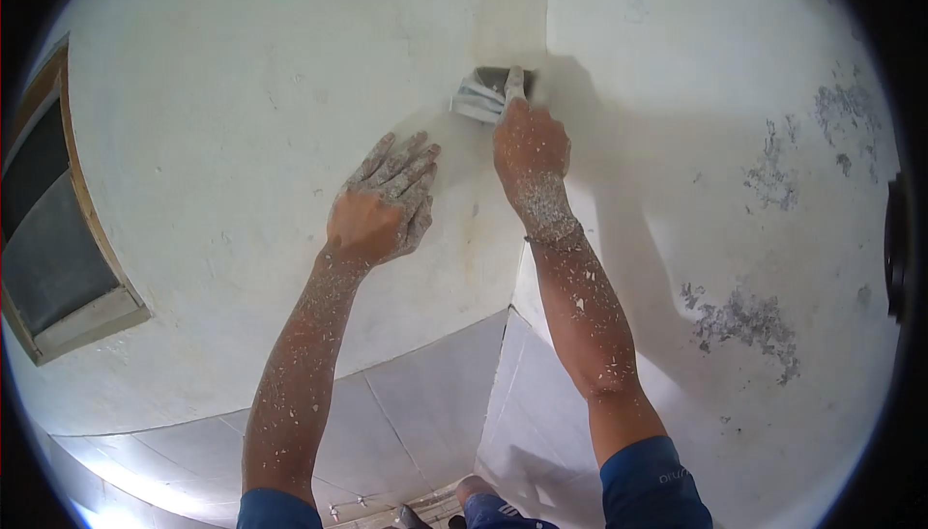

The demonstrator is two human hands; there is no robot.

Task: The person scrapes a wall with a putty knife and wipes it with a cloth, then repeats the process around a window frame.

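Observation:
My right hand [530,138] is closed round a scraper [495,82], its flat grey blade held at the wall near the inner corner. One finger lies stretched along the tool. Below and to the left, my left hand [387,196] lies flat against the pale wall [242,142], palm towards it, with its fingers pointing up. White flakes and dust cover both hands and forearms. A whitish layer shows at the left side of the blade; whether it is loose material or part of the tool I cannot tell.
A wood-framed window [72,229] is set in the wall at far left. Grey tiles [406,403] run along the lower wall. Rough dark patches [744,326] mark the right wall [677,171]. A dark object [896,249] stands at the right edge.

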